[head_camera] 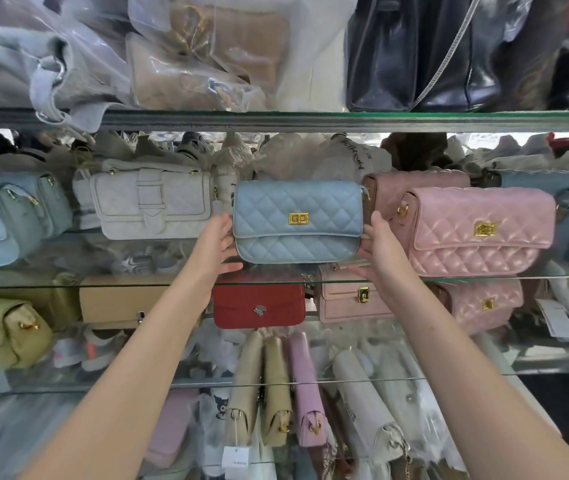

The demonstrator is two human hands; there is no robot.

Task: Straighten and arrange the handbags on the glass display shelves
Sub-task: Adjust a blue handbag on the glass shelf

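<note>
A light blue quilted handbag (pixel 297 221) with a gold clasp stands upright on the middle glass shelf (pixel 466 279), facing me. My left hand (pixel 219 242) grips its left end and lower corner. My right hand (pixel 378 247) holds its right end, fingers under the bottom edge. To its right stands a pink quilted handbag (pixel 480 230) with a darker pink bag (pixel 411 188) behind it. A grey-white buckle-strap bag (pixel 151 206) sits to its left, and a pale blue pocketed bag (pixel 9 216) is at far left.
The shelf below holds a red bag (pixel 259 304), a pink box bag (pixel 352 299), a tan bag (pixel 117 299) and a yellow-green bag (pixel 2 330). The top shelf carries plastic-wrapped bags (pixel 203 53) and black bags (pixel 421 53). Several slim bags stand at the bottom.
</note>
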